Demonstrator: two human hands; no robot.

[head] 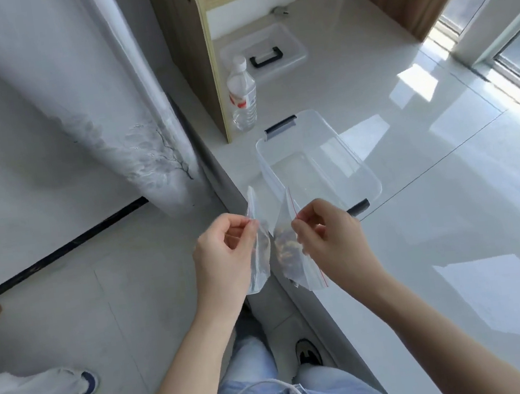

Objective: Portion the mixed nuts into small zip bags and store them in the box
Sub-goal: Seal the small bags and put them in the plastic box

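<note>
Two zip bags of nuts: left hand (223,254) pinches one bag (260,256), right hand (326,234) pinches other bag (295,251). Both hang just in front of clear box (357,170) on counter (451,204).

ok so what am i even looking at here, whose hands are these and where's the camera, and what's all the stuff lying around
There is no machine here: a person wears a wide-angle camera on the head, so this single picture looks down over their own arms. The left hand and the right hand each pinch a side of the top of one small clear zip bag with a red seal line; brown mixed nuts sit inside it.

Just beyond the hands, on the glossy white counter, stands an open clear plastic storage box with dark latches. I cannot tell whether anything lies in it. Farther back lie its clear lid with a black handle and a clear plastic water bottle with a white cap. The person's jeans and shoes show below.
</note>
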